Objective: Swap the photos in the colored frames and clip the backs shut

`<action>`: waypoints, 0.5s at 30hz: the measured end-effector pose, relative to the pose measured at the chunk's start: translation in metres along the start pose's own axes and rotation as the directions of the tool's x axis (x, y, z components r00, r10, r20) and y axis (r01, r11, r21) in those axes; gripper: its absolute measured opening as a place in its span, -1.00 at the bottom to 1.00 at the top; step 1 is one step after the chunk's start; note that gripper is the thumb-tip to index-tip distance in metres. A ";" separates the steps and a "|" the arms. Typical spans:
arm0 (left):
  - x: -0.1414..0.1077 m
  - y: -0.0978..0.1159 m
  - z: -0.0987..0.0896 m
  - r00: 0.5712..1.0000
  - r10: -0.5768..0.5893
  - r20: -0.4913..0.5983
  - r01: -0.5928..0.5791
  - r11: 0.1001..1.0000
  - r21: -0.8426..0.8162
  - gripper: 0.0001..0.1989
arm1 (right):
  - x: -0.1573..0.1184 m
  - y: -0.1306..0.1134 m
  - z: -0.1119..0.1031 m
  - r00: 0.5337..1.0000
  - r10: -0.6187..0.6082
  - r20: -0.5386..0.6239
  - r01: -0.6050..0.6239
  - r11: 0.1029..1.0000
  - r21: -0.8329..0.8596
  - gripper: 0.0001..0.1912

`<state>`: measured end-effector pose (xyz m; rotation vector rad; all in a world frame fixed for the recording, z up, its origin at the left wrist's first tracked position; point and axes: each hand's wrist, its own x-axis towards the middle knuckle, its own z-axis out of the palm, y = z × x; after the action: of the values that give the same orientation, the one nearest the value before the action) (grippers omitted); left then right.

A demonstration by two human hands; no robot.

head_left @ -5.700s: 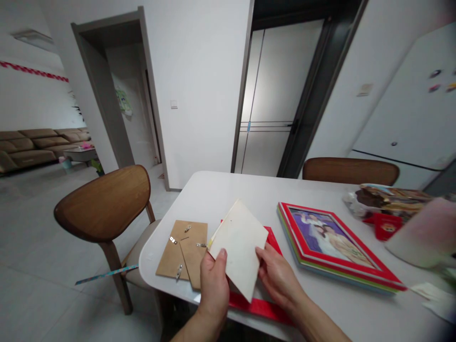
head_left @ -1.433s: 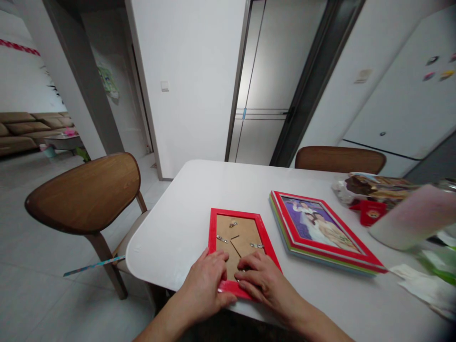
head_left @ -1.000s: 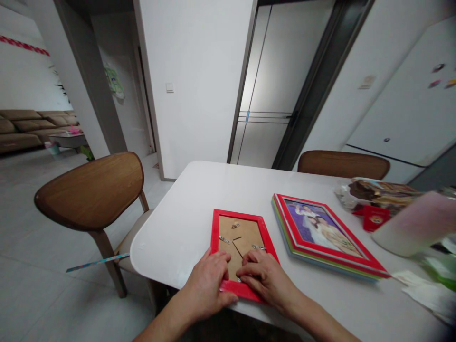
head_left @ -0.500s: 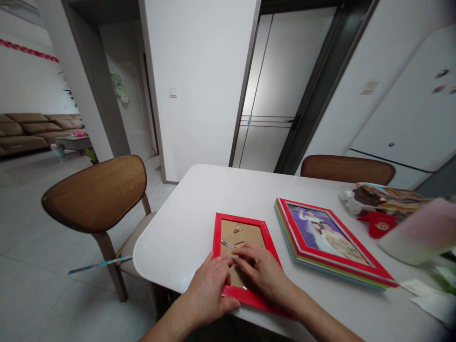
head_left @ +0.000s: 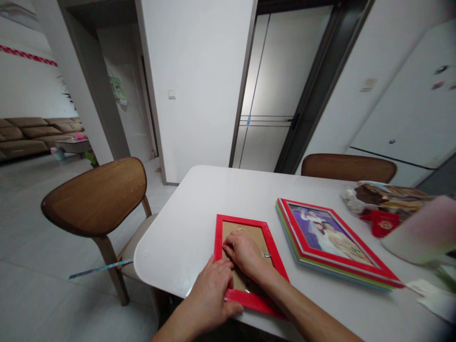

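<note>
A red picture frame [head_left: 223,230] lies face down on the white table, its brown backing board [head_left: 254,232] showing. My left hand [head_left: 210,289] grips the frame's near left corner, thumb along the bottom edge and fingers over the left side. Across the backing reaches my right hand [head_left: 244,251], its fingers bunched together at the left inner edge. Whatever lies under those fingertips is hidden; a metal clip showed there earlier. Another metal clip [head_left: 266,255] is at the right inner edge. Small metal fittings also show near the top and bottom of the board.
Right of the frame lies a stack of frames [head_left: 338,237], the top one red with a photo. Farther right are a plastic-wrapped bundle [head_left: 388,197], a red packet [head_left: 384,223] and a pinkish-white container [head_left: 423,232]. Wooden chairs stand at the left [head_left: 103,197] and far side [head_left: 347,167].
My right hand has shifted left and slightly away from me over the backing, uncovering the clip at the right edge. My left hand keeps its hold on the frame's corner.
</note>
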<state>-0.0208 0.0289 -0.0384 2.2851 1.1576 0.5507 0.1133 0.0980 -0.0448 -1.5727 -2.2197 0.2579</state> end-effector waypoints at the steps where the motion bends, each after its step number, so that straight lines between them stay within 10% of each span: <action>1: 0.000 0.000 0.000 1.000 0.001 -0.004 -0.001 1.000 0.004 -0.66 | 0.000 0.001 -0.001 1.000 -0.010 0.002 0.010 1.000 0.009 -0.80; 15: -0.004 -0.003 0.006 0.998 0.020 -0.057 -0.019 1.000 0.023 -0.62 | 0.023 0.051 -0.006 0.980 0.187 -0.064 -0.186 0.982 0.017 -0.77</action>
<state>-0.0213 0.0250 -0.0457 2.3154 1.1756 0.6172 0.1530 0.1372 -0.0536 -1.7595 -2.0206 0.2677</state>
